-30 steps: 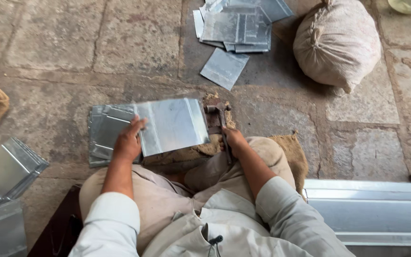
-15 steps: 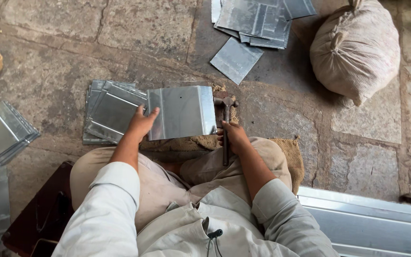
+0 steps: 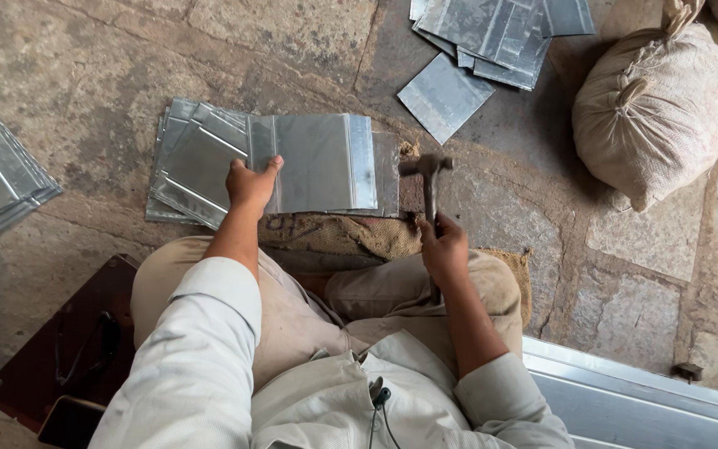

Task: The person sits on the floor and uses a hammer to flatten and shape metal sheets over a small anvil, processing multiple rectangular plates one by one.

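Two hands at work, frame centre: left hand [image 3: 251, 185] grips a grey metal sheet [image 3: 319, 163] by its near edge, above a sheet stack [image 3: 189, 162]. Right hand [image 3: 444, 249] is closed around a hammer [image 3: 427, 179]. Tied beige sack [image 3: 650, 112] upper right.

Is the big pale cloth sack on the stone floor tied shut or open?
Tied shut: the big pale cloth sack is bunched into a knot at its top.

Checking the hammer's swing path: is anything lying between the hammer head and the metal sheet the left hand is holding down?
Nothing visible. The hammer in the right hand has its head just beside the right edge of the metal sheet, which the left hand pins down.
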